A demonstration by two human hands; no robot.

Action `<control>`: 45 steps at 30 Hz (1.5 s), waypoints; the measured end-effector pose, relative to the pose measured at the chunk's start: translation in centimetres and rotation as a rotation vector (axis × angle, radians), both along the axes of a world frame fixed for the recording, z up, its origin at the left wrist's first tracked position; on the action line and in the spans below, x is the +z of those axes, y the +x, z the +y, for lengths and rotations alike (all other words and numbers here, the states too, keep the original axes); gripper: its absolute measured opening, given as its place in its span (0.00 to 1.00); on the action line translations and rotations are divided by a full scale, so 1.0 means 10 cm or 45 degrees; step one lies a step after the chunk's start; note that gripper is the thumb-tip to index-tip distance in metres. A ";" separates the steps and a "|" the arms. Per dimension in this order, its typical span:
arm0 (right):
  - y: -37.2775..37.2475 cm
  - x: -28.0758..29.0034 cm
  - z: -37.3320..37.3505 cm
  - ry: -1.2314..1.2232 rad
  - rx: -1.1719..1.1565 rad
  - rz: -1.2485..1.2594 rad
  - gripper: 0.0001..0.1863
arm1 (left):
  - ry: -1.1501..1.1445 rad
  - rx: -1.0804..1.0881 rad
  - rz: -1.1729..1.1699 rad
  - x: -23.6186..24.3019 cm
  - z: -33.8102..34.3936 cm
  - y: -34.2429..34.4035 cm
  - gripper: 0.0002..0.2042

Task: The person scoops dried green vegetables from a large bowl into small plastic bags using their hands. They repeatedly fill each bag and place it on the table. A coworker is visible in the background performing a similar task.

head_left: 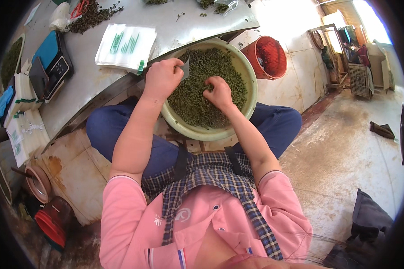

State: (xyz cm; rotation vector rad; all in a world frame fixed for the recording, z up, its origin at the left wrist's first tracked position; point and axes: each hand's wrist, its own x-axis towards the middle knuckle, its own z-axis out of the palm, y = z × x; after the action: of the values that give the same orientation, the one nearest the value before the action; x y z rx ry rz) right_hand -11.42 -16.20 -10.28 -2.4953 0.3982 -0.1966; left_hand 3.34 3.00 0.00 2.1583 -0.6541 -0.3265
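Note:
A large pale-green basin (252,96) stands between my knees, holding a heap of small green berries on stems (197,103) that look like green peppercorns. Over its left rim, my left hand (164,74) is closed in a pinch on a thin translucent plastic bag (185,70), of which only a corner shows. My right hand (219,93) is in the middle of the heap with its fingers curled together on some of the green berries. A stack of clear plastic bags with green print (126,46) lies on the metal table (175,22), beside my left hand.
The table's edge runs close along the basin's left. On it are a black scale (58,71), more bag stacks (27,130) and a dark pile of stems (92,18). A red bucket (265,58) stands right of the basin. Dark cloth (368,224) lies at the lower right.

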 end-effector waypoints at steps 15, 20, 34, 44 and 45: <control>-0.07 0.83 -0.42 2.389 -0.250 0.035 0.09 | -0.074 -0.055 0.065 -0.66 -0.46 -0.25 0.12; 0.12 0.94 -0.21 2.074 -0.474 0.161 0.13 | 0.047 -0.159 0.086 -0.48 -0.48 -0.29 0.13; 0.20 0.46 -0.01 1.369 -0.413 0.170 0.29 | -0.294 -0.178 -0.020 -0.59 -0.50 -0.44 0.13; 0.23 0.30 0.00 1.219 -0.638 0.099 0.21 | -0.118 -0.371 -0.132 -0.40 -0.51 -0.65 0.19; 0.24 0.35 0.01 1.280 -0.673 0.150 0.22 | -0.089 -0.329 -0.129 -0.41 -0.51 -0.65 0.19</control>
State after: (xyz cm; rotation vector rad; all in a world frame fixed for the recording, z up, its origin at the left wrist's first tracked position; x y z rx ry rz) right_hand -9.00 -16.13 -6.81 -1.3850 0.9305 -0.0299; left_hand -3.12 -2.10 -4.08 2.0362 -0.9920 -0.3269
